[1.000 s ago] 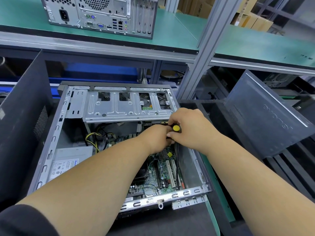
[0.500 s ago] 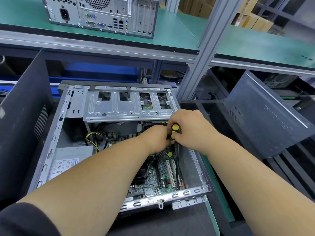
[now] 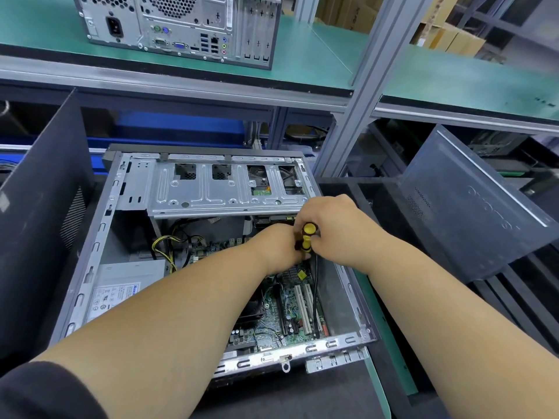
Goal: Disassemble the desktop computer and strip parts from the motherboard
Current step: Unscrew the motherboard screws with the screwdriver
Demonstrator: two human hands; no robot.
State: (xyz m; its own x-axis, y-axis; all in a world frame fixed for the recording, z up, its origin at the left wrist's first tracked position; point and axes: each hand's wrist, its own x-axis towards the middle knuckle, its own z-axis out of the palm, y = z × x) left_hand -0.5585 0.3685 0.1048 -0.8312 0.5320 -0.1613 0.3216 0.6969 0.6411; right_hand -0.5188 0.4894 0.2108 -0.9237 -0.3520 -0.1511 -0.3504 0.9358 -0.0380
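— Where's the computer?
— Open case [image 3: 99, 237] lying flat at centre, green board [image 3: 290, 316] toward five o'clock inside.
— And the hands?
— Right hand [image 3: 335, 228] curls round the yellow screwdriver [image 3: 308, 237]. Left hand [image 3: 275, 246] touches it from nine o'clock; its grip I cannot tell.

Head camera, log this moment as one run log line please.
stage: working inside open computer case | right hand: grips yellow-handled screwdriver | left hand: at screwdriver, grip hidden | motherboard: in case
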